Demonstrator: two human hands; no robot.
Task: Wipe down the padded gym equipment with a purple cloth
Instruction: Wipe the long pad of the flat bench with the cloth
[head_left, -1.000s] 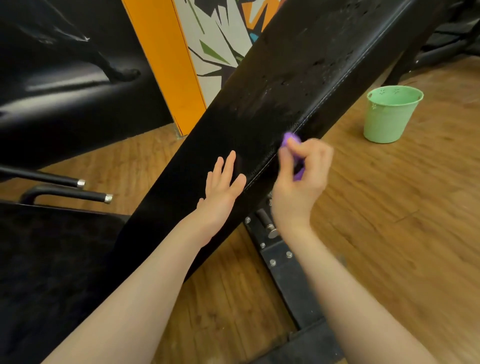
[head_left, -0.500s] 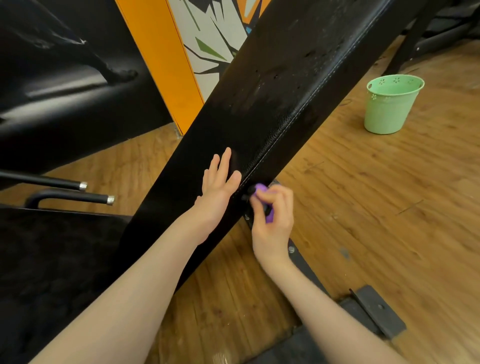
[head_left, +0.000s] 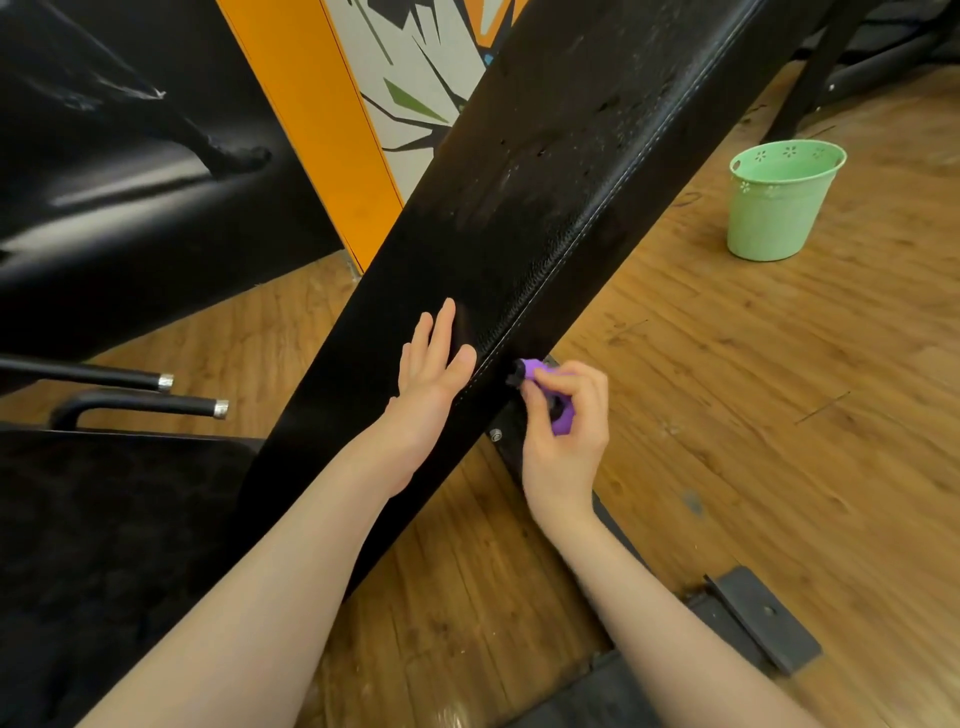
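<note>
Head view had you at the near, lower stretch of the slanted black pad (head_left: 519, 218), w/ the purple cloth (head_left: 558, 410) bunched small in your right hand (head_left: 563, 426), fingers curled round it, pressed vs. the pad's right side edge just below the stitched seam. Risks, as I judged them: the wad was so tight that little fabric met the vinyl, so the side face could get streaked or skipped; the metal frame (head_left: 748, 618) & a bolt sat right under your knuckles, so a downward stroke could snag the cloth or scrape skin; the pad's far part looked wet, so the bracing hand could slide. Pose: your left hand (head_left: 431, 379) lay flat on the pad's top face, fingers straight & pointing up the slope, gripping nothing; right wrist bent inward, forearm coming from near right. Green bucket (head_left: 779, 202) stood far right on the wood floor (head_left: 779, 415).
</note>
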